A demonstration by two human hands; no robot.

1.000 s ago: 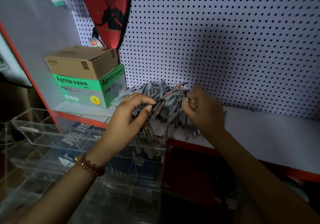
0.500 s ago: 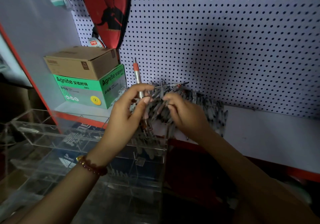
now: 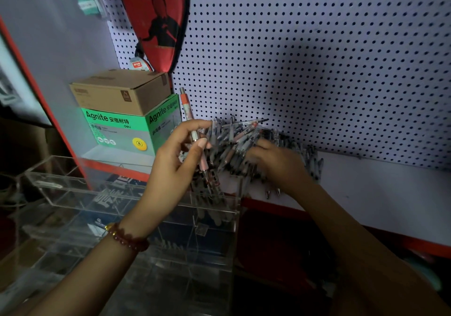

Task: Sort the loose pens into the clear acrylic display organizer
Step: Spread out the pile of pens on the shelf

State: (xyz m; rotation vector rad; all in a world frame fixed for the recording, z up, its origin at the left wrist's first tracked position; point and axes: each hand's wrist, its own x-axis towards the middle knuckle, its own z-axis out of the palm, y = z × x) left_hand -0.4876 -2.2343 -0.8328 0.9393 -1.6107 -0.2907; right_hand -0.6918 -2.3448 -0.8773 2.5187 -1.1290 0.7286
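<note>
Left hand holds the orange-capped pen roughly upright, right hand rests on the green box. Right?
Not quite. The head view shows the right hand in the pen pile on the shelf, apart from the green box. The rest holds: the left hand holds the orange-capped pen roughly upright.

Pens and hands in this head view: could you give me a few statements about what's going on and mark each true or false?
1. The left hand holds one pen roughly upright. True.
2. The right hand hangs idle, far from any pens. False: it reaches into the pen pile on the shelf.
3. A brown box sits on the green box. True.
4. The bracelet is on the right wrist. False: it is on the left wrist.
</note>
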